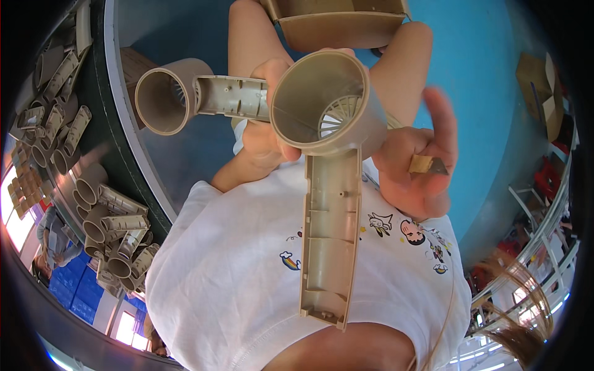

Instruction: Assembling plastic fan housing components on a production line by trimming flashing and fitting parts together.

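Two tan plastic hair dryer housings are in front of me, each a round barrel with an open trough-like handle. My left hand (263,133) is closed around them where they cross. The nearer housing (331,235) has its barrel mouth facing up, a slotted grille inside, and its handle pointing toward my chest. The other housing (164,99) lies sideways, barrel to the left, its handle end hidden behind the nearer barrel. Beside that barrel, my right hand (396,151) holds a small blade-like piece (427,165) with a tan wrapping and a dark tip. One finger is raised and blurred.
On the dark workbench (96,133) at my left lie several more tan housings (114,232) in heaps. An open cardboard box (340,28) stands beyond my knees. Another carton (538,93) sits on the blue floor at far right, near metal racks (538,229).
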Motion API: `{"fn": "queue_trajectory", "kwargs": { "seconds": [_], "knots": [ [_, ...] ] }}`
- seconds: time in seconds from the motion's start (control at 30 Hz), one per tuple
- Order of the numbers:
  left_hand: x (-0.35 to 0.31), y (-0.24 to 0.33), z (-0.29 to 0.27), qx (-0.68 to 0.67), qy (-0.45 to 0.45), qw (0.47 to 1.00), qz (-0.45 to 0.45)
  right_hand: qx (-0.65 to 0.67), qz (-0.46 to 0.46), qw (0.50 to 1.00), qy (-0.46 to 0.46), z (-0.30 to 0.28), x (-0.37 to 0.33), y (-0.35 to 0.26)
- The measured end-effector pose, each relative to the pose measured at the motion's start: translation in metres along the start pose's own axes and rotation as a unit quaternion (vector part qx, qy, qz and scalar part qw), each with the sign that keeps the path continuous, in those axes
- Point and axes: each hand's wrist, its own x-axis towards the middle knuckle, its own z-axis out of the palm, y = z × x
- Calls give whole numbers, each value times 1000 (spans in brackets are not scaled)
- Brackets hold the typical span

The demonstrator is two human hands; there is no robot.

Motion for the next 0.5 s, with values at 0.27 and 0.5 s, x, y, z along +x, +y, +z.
{"fn": "queue_trajectory", "kwargs": {
  "seconds": [0.27, 0.5],
  "knots": [
    [-9, 9, -5, 5, -61, 998, -5, -129, -97, 986, -34, 9, -8, 4],
    [-11, 13, 2, 15, -63, 998, -1, -167, -132, 977, 17, 15, -14, 4]
  ]
}}
